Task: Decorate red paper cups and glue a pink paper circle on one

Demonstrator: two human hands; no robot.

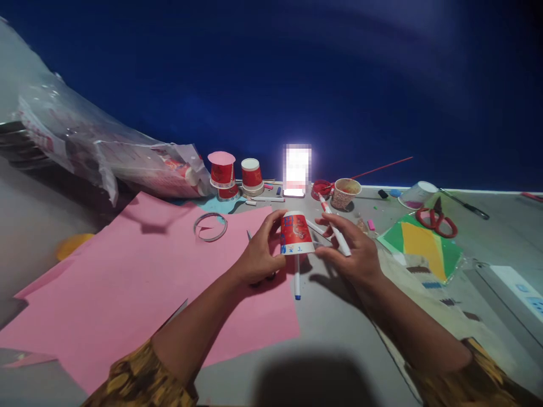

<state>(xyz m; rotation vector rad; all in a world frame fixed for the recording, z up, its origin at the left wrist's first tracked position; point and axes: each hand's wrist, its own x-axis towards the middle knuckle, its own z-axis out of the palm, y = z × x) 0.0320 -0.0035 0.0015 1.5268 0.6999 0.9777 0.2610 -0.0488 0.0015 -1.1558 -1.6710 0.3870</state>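
A red and white paper cup, turned upside down and marked with blue drawing, is held above the table by my left hand, fingers and thumb closed on its left side. In my right hand lies a white marker with a red tip end pointing up and away. The fingertips of that hand are close to the cup's right side; whether they touch it I cannot tell. Below the cup a white marker with a blue end lies on the table.
Pink paper sheets spread across the left, with a tape ring on them. Behind stand stacked red cups, a bright pixelated screen and a patterned cup. Red-handled scissors lie on green and yellow paper at right.
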